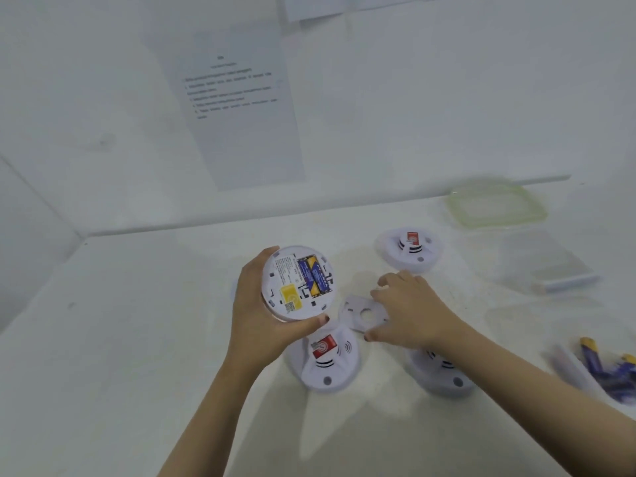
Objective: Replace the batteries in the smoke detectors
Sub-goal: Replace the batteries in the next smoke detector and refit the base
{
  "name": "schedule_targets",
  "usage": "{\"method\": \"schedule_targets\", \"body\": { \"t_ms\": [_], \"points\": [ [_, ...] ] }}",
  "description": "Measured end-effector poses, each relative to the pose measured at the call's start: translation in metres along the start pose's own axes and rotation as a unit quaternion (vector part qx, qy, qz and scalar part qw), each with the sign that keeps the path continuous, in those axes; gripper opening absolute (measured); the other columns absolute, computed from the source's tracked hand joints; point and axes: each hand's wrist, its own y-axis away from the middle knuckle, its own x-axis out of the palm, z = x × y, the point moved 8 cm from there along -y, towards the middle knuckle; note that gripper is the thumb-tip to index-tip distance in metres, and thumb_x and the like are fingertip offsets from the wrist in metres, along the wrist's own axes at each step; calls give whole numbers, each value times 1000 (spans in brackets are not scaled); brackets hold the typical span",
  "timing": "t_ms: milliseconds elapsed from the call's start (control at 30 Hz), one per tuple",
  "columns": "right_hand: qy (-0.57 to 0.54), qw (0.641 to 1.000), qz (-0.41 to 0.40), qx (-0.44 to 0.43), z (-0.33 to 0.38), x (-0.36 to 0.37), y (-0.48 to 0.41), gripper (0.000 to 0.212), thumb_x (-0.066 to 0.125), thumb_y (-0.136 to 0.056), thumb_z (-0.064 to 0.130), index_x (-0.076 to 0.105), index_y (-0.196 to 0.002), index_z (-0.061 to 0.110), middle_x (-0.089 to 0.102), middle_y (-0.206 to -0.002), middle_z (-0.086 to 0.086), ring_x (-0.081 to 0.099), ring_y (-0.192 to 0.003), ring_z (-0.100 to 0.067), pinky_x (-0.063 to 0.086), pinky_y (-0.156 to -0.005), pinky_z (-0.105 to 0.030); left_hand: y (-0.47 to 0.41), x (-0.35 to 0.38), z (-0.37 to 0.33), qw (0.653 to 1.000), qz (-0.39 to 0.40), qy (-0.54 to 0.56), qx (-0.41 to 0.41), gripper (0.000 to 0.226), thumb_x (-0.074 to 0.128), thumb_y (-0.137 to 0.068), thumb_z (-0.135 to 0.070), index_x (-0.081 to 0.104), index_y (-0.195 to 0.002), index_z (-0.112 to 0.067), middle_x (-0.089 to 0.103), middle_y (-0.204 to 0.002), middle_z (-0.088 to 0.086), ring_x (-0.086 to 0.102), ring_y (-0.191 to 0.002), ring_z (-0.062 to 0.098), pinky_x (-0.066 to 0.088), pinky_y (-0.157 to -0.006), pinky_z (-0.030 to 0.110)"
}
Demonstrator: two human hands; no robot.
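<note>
Nearest the camera, just below the held detector, two detectors sit face up on the table (137,339): one with a red sticker (325,364), and one (442,373) to its right, partly under the right forearm. Above these, the left hand (261,315) grips the held detector (297,282) by its rim, back side up, with fingers and thumb wrapped around it. Its battery bay is open and two blue-and-yellow batteries (315,277) lie inside. Just right of it, the right hand (409,308) is on the square backplate (364,313), which lies flat on the table; fingers curl over the plate's edge, but I cannot tell whether they pinch it or merely rest.

My reading: the cells are in, so the step in hand is closing up. The next move calls for lifting the plate, lining it up over the back, and seating it.

Farther right of the held detector, loose batteries (609,370) lie blurred, uncountable. Beyond it stands a fourth detector (409,247), then a clear box (543,263) and a green-rimmed lid (495,206). Count: four detectors, one plate, one box, one lid.
</note>
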Motion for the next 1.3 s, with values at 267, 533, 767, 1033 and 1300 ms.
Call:
{"method": "schedule_targets", "body": {
  "t_ms": [267,533,767,1033,1300],
  "points": [
    [2,999,-30,38,-3,5,-6,52,61,-76,54,59,-108,13,48,-123,-2,43,-113,-22,32,-89,-32,4,-18,24,999,18,18,-31,110,85,-40,-51,40,-138,-31,51,-136,-13,50,-125,3,46,-102,27],
    [-335,931,-112,97,-18,-17,2,50,73,-74,43,57,-116,20,59,-110,8,58,-92,-7,41,-69,-17,1,-19,22,996,53,68,-24,98,92,-40,-34,44,-125,-44,55,-117,-39,54,-112,-12,46,-83,5],
    [-399,882,-237,-85,39,-72,23,49,76,-68,33,57,-113,31,56,-113,19,50,-102,7,33,-81,-1,-5,-19,12,993,71,99,8,96,90,-40,-37,47,-125,-35,59,-120,-26,59,-114,1,52,-85,17],
    [-235,932,-225,-159,74,-85,19,60,69,-67,41,56,-123,26,50,-112,9,44,-106,-11,34,-93,-18,-7,-19,-6,990,93,94,46,93,92,-43,-34,51,-126,-31,61,-120,-25,58,-115,0,47,-86,10],
    [-252,928,-216,-168,78,-92,18,58,74,-68,40,59,-122,30,50,-108,9,42,-103,-6,27,-91,-9,-7,-20,-8,989,110,92,48,97,96,-44,-20,51,-131,-24,63,-121,-19,59,-116,5,48,-88,13]
  ]
}}
